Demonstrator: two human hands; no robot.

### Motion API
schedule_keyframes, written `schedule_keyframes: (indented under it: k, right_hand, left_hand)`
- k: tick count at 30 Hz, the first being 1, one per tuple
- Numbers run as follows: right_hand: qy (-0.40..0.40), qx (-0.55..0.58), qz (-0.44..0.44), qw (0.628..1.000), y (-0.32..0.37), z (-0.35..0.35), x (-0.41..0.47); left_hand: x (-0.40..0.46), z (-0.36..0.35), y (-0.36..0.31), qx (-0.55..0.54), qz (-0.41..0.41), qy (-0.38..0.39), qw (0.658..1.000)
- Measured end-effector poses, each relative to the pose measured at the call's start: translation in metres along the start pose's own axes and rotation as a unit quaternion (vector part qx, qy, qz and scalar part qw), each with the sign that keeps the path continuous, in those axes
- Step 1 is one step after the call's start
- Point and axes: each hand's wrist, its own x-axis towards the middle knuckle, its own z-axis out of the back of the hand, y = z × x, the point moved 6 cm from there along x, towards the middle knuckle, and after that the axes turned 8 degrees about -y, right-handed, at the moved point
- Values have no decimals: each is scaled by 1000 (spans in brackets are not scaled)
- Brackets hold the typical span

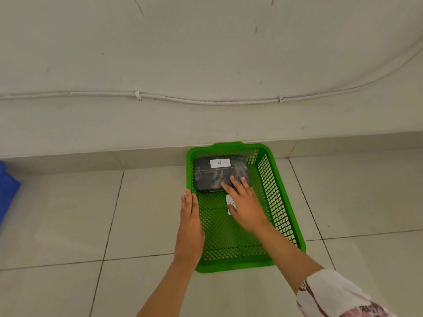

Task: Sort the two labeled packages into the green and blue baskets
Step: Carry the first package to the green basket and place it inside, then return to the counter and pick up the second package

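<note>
Resting in the green basket (288, 209), package A (219, 173) looks sorted; right hand (245, 202) fingers lie spread on it, gripping nothing. Left hand (190, 216) flat, empty. Second package unseen; blue basket (6, 191) far left.

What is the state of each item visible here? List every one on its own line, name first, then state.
Green basket: on the tiled floor against the wall, holding one package.
Package A: flat at the basket's far end, label up.
Basket label: on the basket floor, partly covered.
Blue basket: at the left edge, mostly out of view.
Left hand: open, at the basket's left rim.
Right hand: open, fingertips on package A.
</note>
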Motion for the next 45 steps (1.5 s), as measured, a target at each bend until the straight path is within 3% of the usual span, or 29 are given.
schedule_keyframes:
  k: [3,10,22,31,39,45]
  right_hand:
    - [12,-63,6,998,-2,-7,-3]
    - [31,-85,-20,996,2,-16,-4]
    - [0,-27,-55,998,38,52,-31]
    - [21,34,-114,993,160,246,-95]
    - [30,74,-94,992,320,459,-125]
    - [19,89,-50,995,437,554,-130]
  left_hand:
    - [0,0,0,-2,2,0,1000]
    - [1,-1,1,-7,10,-7,1000]
    - [5,42,-20,-7,46,49,998]
    - [-6,255,-146,-52,85,77,992]
    - [0,505,-240,-63,106,32,992]
    - [-2,660,-256,-80,123,-36,989]
